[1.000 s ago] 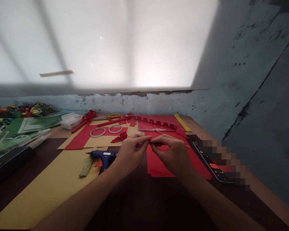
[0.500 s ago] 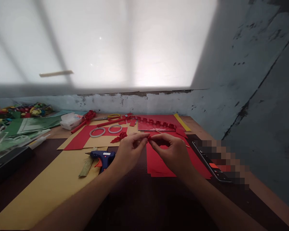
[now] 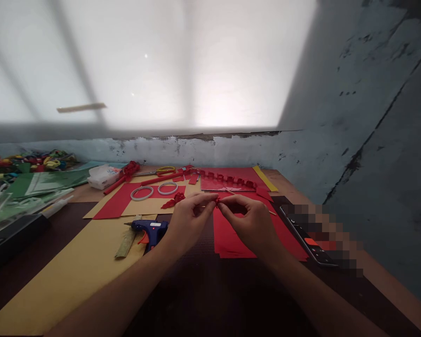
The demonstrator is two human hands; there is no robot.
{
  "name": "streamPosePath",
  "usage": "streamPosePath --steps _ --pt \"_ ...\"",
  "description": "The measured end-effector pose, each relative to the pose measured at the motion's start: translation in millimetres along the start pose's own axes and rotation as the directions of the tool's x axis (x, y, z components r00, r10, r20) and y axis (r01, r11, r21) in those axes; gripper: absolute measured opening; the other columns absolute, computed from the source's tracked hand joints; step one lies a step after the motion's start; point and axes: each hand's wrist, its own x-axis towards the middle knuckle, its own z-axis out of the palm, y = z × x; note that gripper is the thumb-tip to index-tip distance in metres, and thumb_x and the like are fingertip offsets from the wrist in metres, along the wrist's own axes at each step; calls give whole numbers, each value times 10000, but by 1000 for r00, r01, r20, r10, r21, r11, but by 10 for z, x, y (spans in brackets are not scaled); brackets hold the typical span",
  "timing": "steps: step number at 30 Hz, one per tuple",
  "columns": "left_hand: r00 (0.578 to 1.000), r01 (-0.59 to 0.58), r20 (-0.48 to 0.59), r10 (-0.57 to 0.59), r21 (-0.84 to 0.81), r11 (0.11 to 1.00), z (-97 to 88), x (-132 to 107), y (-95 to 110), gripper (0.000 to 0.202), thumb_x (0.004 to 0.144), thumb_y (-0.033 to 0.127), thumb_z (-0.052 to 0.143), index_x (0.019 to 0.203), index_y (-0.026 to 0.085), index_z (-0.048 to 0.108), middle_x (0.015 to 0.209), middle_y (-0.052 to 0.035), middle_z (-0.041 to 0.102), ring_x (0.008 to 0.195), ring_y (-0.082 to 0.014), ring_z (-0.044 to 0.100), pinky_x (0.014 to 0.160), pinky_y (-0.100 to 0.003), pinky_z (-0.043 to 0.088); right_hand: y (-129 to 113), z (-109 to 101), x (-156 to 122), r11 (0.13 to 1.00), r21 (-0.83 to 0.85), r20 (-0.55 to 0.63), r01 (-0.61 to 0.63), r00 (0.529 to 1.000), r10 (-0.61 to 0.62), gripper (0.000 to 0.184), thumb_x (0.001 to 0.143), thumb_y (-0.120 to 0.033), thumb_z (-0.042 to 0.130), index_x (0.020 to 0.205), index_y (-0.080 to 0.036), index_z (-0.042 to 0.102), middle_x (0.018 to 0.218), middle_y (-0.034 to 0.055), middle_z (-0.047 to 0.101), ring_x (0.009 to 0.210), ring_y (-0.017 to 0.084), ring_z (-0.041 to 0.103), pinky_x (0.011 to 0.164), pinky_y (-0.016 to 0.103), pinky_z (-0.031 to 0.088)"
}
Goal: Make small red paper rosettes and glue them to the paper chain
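Between my fingertips is a small red paper piece (image 3: pixel 218 201), mostly hidden; its exact shape cannot be made out. My left hand (image 3: pixel 192 217) pinches it from the left, and my right hand (image 3: pixel 250 217) pinches it from the right, fingertips nearly meeting. Under and beyond my right hand lie red paper sheets (image 3: pixel 231 241). Just left of my left hand a red paper flower (image 3: pixel 175 200) rests on tan paper. Close to my left wrist lies a blue glue gun (image 3: pixel 150 226) with an orange trigger, its nozzle over a greenish strip (image 3: pixel 126 243).
Two pale tape rings (image 3: pixel 142 193), scissors (image 3: pixel 165 171) with yellow handles and a row of curled red paper pieces (image 3: pixel 230 179) lie farther back. A phone (image 3: pixel 310 241) sits at right. A white tissue pack (image 3: pixel 104 176) and a black case (image 3: pixel 16 241) are at left.
Both hands stay in nearly the same place. My fingertips shift very slightly around the red piece, and a little more of it shows.
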Motion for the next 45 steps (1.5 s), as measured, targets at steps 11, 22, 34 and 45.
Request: streamPosePath --steps 11,22,34,45 --pt "994 113 13 -112 -40 993 -16 -17 9 227 903 353 657 1051 205 743 950 -56 783 847 -209 733 715 -293 564 -17 11 1 1000 -5 11 7 1000 -7 123 879 -296 669 879 -204 750 837 23 776 799 187 736 739 304 564" --pt "991 129 55 -126 -67 989 -39 16 34 239 893 318 655 1039 188 793 980 -66 789 927 -215 726 807 -302 551 -20 15 -15 986 -119 23 114 993 -112 95 840 -166 672 862 -216 751 807 -10 762 760 156 709 714 269 537" --pt "994 9 110 -12 32 999 -57 24 33 280 841 177 667 1092 205 788 979 -65 732 780 -150 665 666 -243 512 -43 -2 -4 999 9 32 -35 999 34 116 842 -253 678 878 -197 773 802 25 769 775 195 720 709 303 545" --pt "991 105 111 -77 -265 959 -58 28 53 277 810 274 764 1074 190 777 978 -78 798 909 -232 755 837 -344 609 -9 -77 57 957 250 117 -150 985 124 142 800 -308 732 866 -194 786 759 26 736 749 176 671 684 290 521"
